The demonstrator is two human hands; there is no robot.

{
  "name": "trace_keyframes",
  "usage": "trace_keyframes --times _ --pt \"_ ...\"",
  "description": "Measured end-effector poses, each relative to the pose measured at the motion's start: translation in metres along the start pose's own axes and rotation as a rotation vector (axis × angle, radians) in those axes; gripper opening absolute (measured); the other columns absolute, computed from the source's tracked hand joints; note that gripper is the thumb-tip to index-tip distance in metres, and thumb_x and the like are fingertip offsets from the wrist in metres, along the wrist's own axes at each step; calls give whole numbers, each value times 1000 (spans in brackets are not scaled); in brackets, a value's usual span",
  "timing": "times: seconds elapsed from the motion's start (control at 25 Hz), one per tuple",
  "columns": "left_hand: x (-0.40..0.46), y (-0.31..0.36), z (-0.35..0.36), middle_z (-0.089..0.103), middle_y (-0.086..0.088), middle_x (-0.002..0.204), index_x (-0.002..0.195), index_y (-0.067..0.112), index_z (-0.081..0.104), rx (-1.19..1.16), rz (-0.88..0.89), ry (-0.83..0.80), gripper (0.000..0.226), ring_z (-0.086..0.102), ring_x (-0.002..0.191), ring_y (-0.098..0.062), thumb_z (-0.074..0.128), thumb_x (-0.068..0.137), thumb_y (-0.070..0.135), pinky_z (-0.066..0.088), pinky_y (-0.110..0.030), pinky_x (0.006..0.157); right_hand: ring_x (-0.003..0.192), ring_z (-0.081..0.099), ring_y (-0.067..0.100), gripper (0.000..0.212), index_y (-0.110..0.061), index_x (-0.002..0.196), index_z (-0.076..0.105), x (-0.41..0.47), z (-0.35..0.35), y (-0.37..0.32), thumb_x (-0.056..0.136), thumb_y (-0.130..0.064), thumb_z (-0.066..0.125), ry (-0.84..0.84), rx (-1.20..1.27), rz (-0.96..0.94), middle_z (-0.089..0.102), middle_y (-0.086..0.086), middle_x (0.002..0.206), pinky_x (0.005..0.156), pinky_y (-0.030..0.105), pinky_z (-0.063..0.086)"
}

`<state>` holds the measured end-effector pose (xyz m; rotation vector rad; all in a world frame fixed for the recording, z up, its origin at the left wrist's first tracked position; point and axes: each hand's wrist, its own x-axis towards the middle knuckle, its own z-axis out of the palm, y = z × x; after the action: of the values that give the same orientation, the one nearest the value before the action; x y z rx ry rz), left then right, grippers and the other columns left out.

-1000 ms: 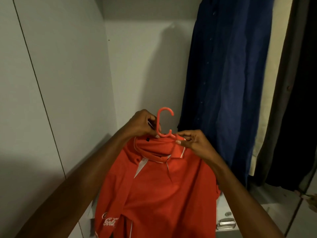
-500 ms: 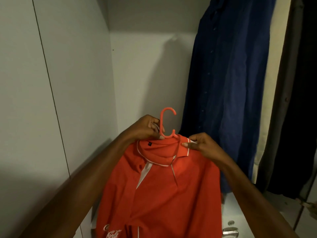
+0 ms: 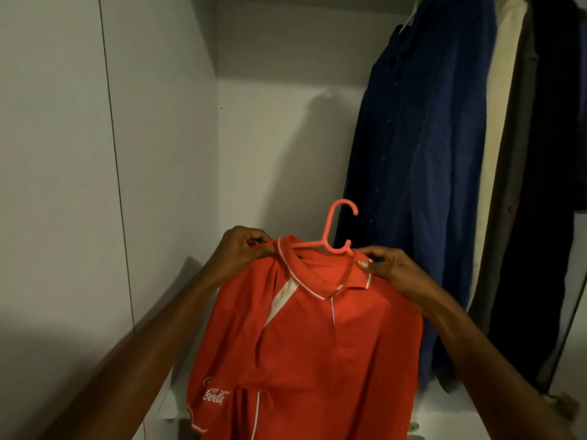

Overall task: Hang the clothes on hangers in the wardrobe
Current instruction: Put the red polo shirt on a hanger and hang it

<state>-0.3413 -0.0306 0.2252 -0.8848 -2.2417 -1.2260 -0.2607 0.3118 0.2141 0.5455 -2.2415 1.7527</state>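
Head view: my left hand (image 3: 241, 250) pinches the left collar of the red polo shirt (image 3: 305, 338), my right hand (image 3: 386, 265) pinches the right collar. Shirt sits on a pink hanger (image 3: 333, 233), held inside the wardrobe (image 3: 158, 122), beside a hanging navy shirt (image 3: 422, 173).

Red polo shirt (image 3: 311, 338) on pink hanger (image 3: 333, 236), hook upright, free of any rail. Left hand (image 3: 244, 249) pinches collar's left side; right hand (image 3: 386, 265) pinches right side. White wardrobe wall (image 3: 158, 154) on left. Blue shirt (image 3: 419, 185) hangs on right, beside pale garment (image 3: 498, 138) and dark, possibly black, one (image 3: 546, 217).
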Motion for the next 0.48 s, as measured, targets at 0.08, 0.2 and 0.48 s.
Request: trace_keyframes --times 0.08,0.2,0.48 --pt "-2 15 8 77 -1 78 82 18 82 -50 -43 -47 14 68 71 -4 78 89 30 50 -28 71 95 64 17 21 2 114 72 -3 3 -7 94 -3 66 -58 -47 -66 73 11 104 89 28 50" --pt "-2 35 13 74 -12 75 79 11 79 -79 -112 -42 28 63 66 -8 75 92 35 47 -28 66 94 64 15 18 1 109 73 -11 -3 -14 93 -6 68 -91 -76 -140 73 11 102 87 25 49" --pt "-24 70 16 61 10 66 69 13 65 30 -251 6 71 56 61 -7 67 69 83 45 -29 63 76 68 9 8 5 94 75 -21 -12 -28 90 4 68 -102 -31 -26 75 15 87 76 21 52"
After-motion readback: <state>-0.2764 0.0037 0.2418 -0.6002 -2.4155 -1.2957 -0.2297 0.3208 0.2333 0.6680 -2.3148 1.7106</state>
